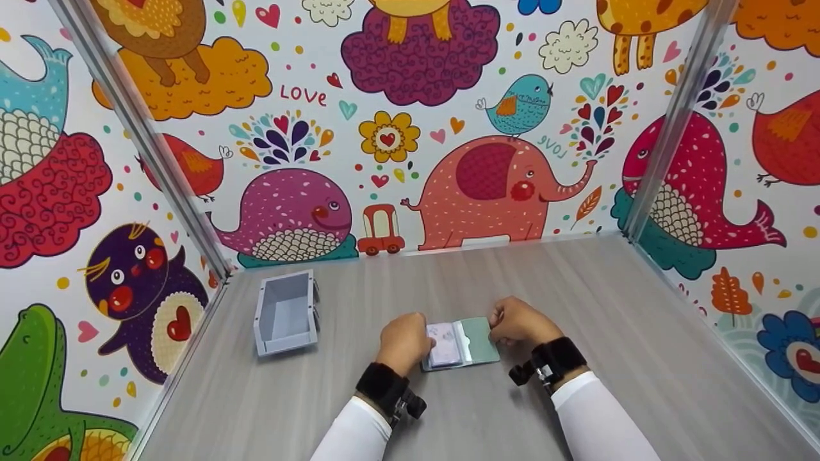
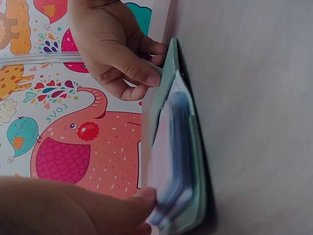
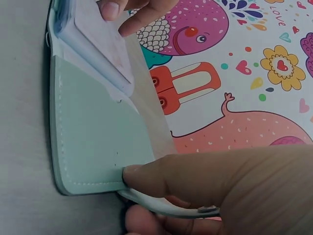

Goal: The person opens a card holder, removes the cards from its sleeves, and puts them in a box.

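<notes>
A mint-green card holder (image 1: 485, 340) lies open like a book on the table, its stitched edge visible in the right wrist view. Clear card sleeves (image 1: 443, 346) with a pale pinkish front are stacked in its left half. My left hand (image 1: 403, 342) grips the left side, thumb on the sleeves. On the right, my right hand (image 1: 524, 321) pinches the cover's outer edge, its thumb on the inner face. A strap (image 3: 171, 208) with a dark snap runs from that edge between the thumb and fingers. The holder hides some left fingertips.
A grey plastic bin (image 1: 285, 314) stands at the table's back left, with no contents visible. Printed cartoon panels (image 1: 384, 77) wall the back and both sides, joined by metal corner posts (image 1: 679, 115). Each wrist wears a black strap with a small camera (image 1: 410, 406).
</notes>
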Demonstrator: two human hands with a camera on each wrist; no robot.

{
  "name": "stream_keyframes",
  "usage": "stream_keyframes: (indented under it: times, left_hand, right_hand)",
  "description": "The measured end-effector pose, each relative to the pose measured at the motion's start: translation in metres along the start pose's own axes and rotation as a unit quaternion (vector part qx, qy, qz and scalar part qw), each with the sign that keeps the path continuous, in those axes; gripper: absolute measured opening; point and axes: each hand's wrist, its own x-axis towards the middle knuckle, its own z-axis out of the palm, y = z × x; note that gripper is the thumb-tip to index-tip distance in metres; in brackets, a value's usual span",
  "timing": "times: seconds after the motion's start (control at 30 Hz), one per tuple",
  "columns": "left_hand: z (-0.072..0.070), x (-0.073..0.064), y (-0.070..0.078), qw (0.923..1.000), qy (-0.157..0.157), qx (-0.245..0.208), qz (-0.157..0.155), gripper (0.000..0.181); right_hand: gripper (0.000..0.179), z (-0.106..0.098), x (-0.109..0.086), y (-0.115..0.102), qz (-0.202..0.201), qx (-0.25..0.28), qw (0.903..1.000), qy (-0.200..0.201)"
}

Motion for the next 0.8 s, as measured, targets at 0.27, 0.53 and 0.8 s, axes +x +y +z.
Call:
stream_keyframes:
  times: [0.27, 0.53, 0.8]
  left_hand:
    - [0.001, -0.001, 0.0, 0.9996, 0.023, -0.007, 0.011, 0.025]
    - [-0.002, 0.001, 0.008, 0.9986, 0.024, -0.018, 0.043, 0.03]
    - [-0.005, -0.004, 0.006, 0.9963, 0.017, 0.005, 0.084, 0.031]
  right_hand:
    - [0.025, -0.003, -0.001, -0.006, 0.001, -0.072, 0.9964, 0.044]
    - [0.015, -0.011, -0.01, -0.038, -0.032, -0.041, 0.9943, 0.093]
    - [0.013, 0.027, -0.004, -0.045, -0.048, 0.017, 0.9982, 0.031]
